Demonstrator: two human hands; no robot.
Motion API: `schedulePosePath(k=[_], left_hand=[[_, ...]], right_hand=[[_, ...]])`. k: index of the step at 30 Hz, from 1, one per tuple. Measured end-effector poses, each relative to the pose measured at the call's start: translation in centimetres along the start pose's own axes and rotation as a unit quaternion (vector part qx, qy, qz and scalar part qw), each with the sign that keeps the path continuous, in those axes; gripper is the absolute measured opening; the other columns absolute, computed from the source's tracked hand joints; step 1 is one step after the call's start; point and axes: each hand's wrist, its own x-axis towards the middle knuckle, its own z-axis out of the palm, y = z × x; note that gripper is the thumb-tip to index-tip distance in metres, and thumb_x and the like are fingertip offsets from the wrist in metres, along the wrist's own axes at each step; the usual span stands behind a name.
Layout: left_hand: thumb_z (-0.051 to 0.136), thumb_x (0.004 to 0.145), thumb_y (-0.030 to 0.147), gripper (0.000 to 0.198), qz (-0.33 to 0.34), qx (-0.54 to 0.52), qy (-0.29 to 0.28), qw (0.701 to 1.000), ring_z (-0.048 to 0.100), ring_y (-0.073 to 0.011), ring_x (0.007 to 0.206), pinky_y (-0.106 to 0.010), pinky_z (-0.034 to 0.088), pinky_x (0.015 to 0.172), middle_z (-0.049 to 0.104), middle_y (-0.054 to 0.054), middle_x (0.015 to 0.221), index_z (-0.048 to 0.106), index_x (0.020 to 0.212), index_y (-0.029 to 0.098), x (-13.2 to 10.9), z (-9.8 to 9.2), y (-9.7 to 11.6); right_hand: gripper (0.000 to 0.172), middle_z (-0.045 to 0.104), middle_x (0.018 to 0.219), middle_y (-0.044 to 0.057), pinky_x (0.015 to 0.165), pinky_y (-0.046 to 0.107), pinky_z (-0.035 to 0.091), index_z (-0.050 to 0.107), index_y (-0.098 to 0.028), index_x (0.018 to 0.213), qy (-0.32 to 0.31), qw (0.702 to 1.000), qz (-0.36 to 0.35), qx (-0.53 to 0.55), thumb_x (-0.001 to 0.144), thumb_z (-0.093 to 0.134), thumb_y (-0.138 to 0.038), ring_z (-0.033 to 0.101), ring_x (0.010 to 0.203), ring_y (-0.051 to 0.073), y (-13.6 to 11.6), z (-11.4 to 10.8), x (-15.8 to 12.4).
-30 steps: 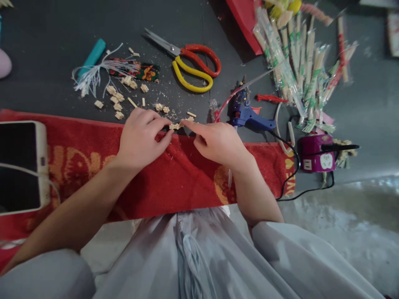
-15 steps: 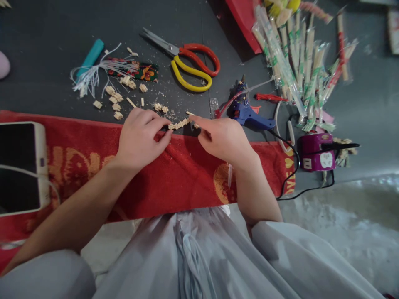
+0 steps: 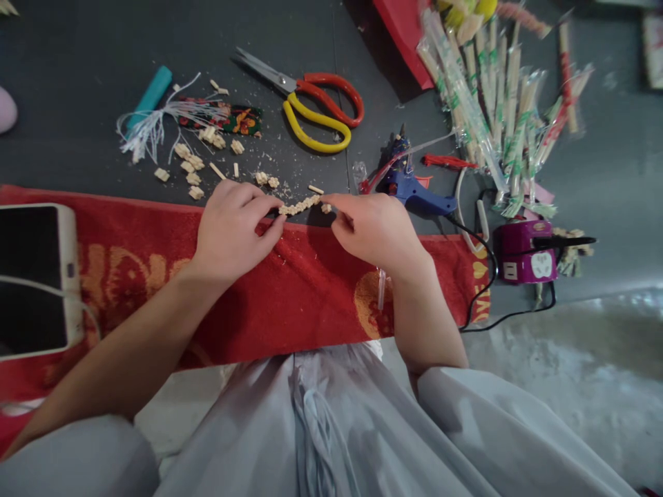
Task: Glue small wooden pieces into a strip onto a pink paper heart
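A short, curved strip of small pale wooden pieces (image 3: 300, 206) lies at the towel's far edge, between my hands. My left hand (image 3: 231, 231) pinches its left end between thumb and index finger. My right hand (image 3: 380, 224) has its index finger stretched to the strip's right end, at or almost touching it. The thumb is held apart below, and the other fingers are curled and partly hidden. Close to that fingertip lie a loose wooden cluster (image 3: 326, 208) and a tiny stick (image 3: 315, 189). More wooden clusters (image 3: 266, 179) sit just beyond my left hand.
Scissors (image 3: 311, 103) with red and yellow handles lie ahead. A blue glue gun (image 3: 414, 186) rests to the right, its black cord running by a purple box (image 3: 528, 255). Wrapped chopsticks (image 3: 497, 103) are piled behind it. A tablet (image 3: 34, 276) lies left on the red towel (image 3: 311, 297).
My right index finger has drawn back slightly to the right, uncovering more of the strip's right end and the loose cluster beside it. My left hand keeps its place.
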Motion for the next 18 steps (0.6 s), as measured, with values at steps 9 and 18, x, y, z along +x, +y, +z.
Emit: schedulePosePath(k=[9, 18], left_hand=[[0.060, 0.109, 0.034, 0.020, 0.009, 0.008, 0.004, 1.000, 0.072, -0.0332, 0.106, -0.057, 0.059, 0.099, 0.077, -0.009, 0.104, 0.079, 0.109, 0.030, -0.04, -0.02, -0.03], [0.061, 0.108, 0.034, 0.019, 0.004, -0.001, 0.004, 1.000, 0.071, -0.0339, 0.107, -0.058, 0.059, 0.100, 0.077, -0.009, 0.104, 0.079, 0.111, 0.030, -0.09, 0.09, -0.20]], right_hand=[[0.047, 0.085, 0.100, 0.012, 0.073, 0.034, 0.040, 0.083, -0.018, 0.126, 0.011, 1.000, 0.009, 0.011, 0.096, 0.047, -0.018, 0.072, 0.085, 0.025, -0.04, 0.16, -0.05], [0.036, 0.083, 0.094, 0.010, 0.072, 0.033, 0.037, 0.083, -0.019, 0.114, 0.022, 0.999, 0.005, 0.028, 0.102, 0.050, -0.027, 0.071, 0.083, 0.023, 0.23, 0.38, 0.06]])
